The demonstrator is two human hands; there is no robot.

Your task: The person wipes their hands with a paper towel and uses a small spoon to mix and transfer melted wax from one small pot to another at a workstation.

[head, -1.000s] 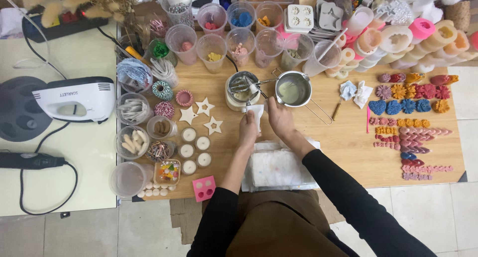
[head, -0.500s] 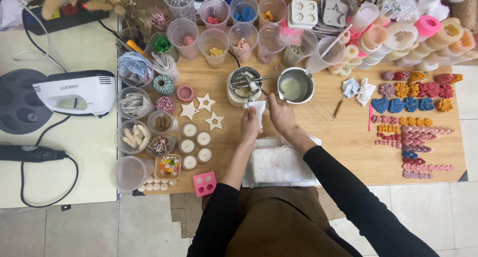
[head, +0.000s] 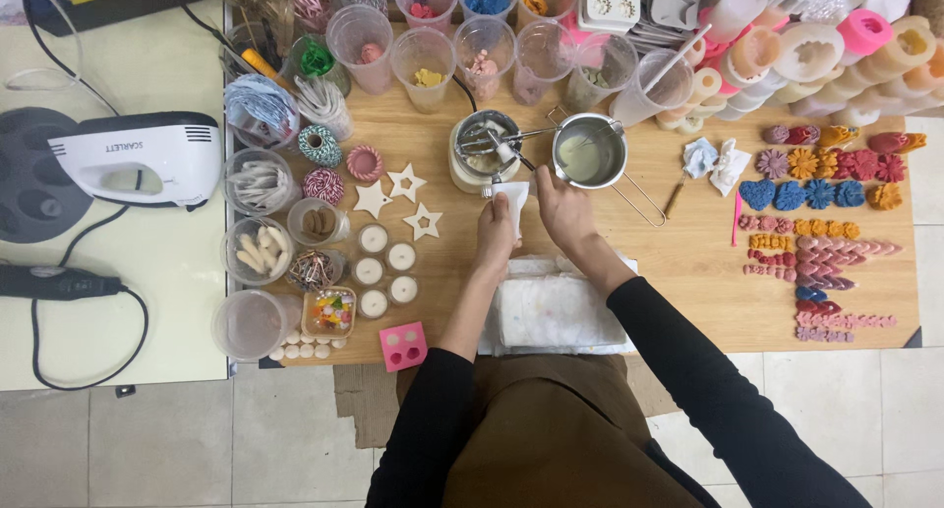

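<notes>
both hands' grip clamped on white paper cone (head: 512,199), beside metal pot (head: 588,153) w/ pale wax.

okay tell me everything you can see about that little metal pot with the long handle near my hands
The small metal pot is round and shiny, like steel, and stands upright on the wooden table beside a cream jar holding whisk beaters. Pale, creamy liquid fills its bottom. A thin wire-loop handle runs from its rim down to the right, lying on the wood. A second thin metal piece reaches from its left rim toward the jar. The right hand sits just below it; whether they touch is unclear.
</notes>
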